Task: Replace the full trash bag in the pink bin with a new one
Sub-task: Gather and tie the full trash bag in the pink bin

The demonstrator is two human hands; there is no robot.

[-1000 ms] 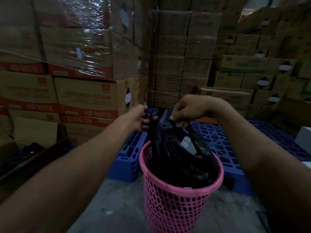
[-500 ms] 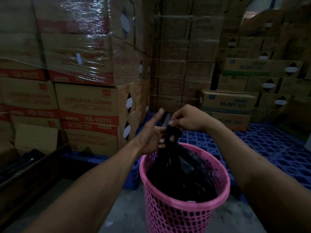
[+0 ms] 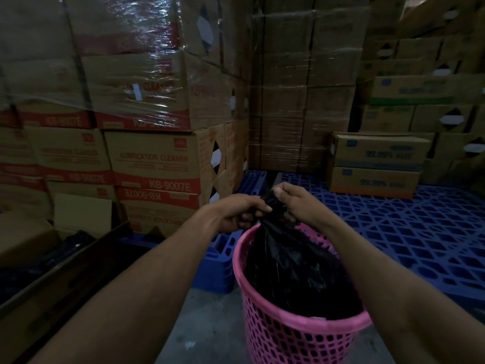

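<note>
A pink lattice bin (image 3: 294, 334) stands on the grey floor in the lower middle of the head view. A full black trash bag (image 3: 296, 274) sits inside it, its top gathered into a bunch above the far rim. My left hand (image 3: 236, 214) grips that bunched neck from the left. My right hand (image 3: 294, 203) pinches the same neck from the right, touching the left hand. The bag's contents are hidden by the dark plastic.
Shrink-wrapped cardboard cartons (image 3: 147, 106) are stacked high on the left and behind. Blue plastic pallets (image 3: 409, 232) lie to the right, with two low cartons (image 3: 378, 164) on them. An open cardboard box (image 3: 47, 261) with dark items sits at the left.
The bag's mouth, held apart a second ago, is now gathered shut. My left hand, fingers spread half a second ago, has closed on the neck beside the right hand.
</note>
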